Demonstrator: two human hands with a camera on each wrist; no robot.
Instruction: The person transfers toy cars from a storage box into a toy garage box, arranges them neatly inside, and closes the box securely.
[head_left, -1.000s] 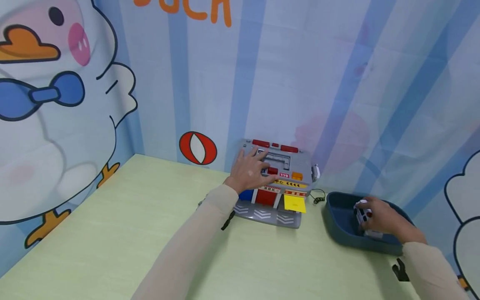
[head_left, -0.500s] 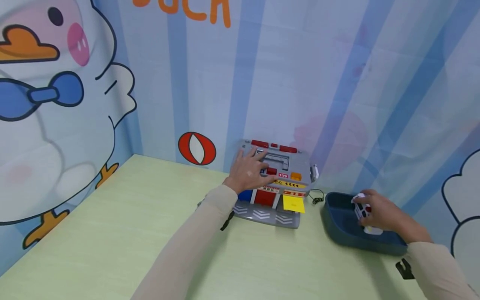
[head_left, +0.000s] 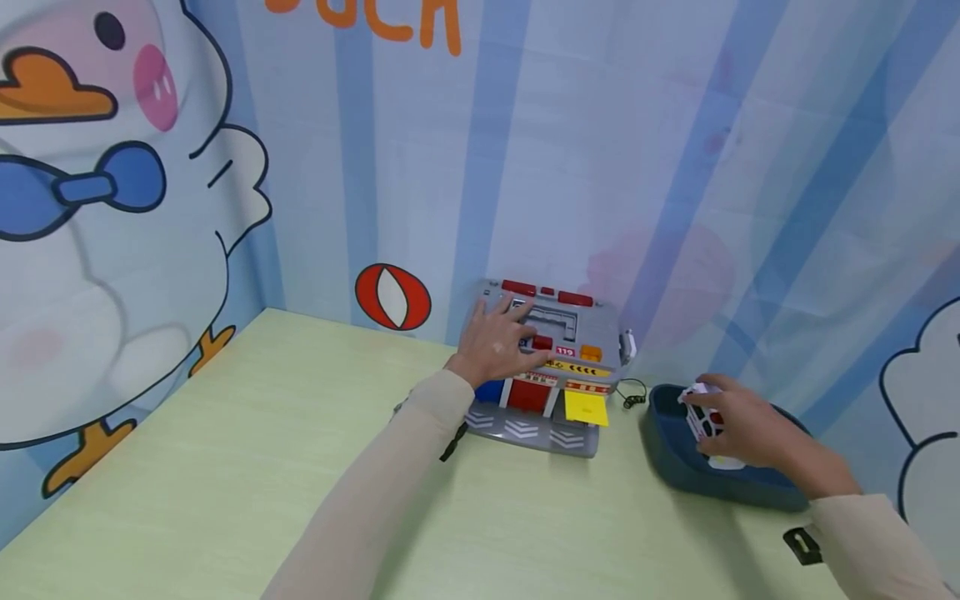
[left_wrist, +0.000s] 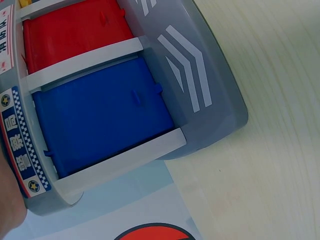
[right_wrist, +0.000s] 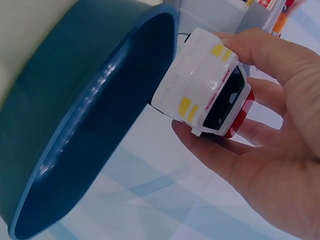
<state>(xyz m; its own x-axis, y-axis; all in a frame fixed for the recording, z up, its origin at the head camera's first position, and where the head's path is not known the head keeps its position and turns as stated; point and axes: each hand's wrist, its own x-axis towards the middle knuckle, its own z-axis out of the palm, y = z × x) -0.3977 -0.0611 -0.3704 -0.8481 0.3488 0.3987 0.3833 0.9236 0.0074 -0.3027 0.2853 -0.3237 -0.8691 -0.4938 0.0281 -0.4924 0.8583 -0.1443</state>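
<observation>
A grey toy rescue station (head_left: 609,333) stands against the back wall. My left hand (head_left: 495,343) rests on the left part of its roof with the fingers spread. In the left wrist view, the station's blue door (left_wrist: 102,117) and red door (left_wrist: 75,32) are down; only an edge of the hand shows. On the right, my right hand (head_left: 753,429) grips a white toy ambulance (right_wrist: 195,75) by its sides, between thumb and fingers. Yellow headlights and a red roof light show on it. The ambulance is over a dark blue basin (head_left: 678,471), near its left side.
A yellow flap (head_left: 587,408) sticks out at the station's front right. A thin black cord (head_left: 635,400) lies between station and basin. The pale green table (head_left: 300,417) meets a striped cartoon backdrop (head_left: 420,167) behind.
My right hand has lifted the toy ambulance up from the basin's inside and shifted it left. My left hand has stayed on the station's roof.
</observation>
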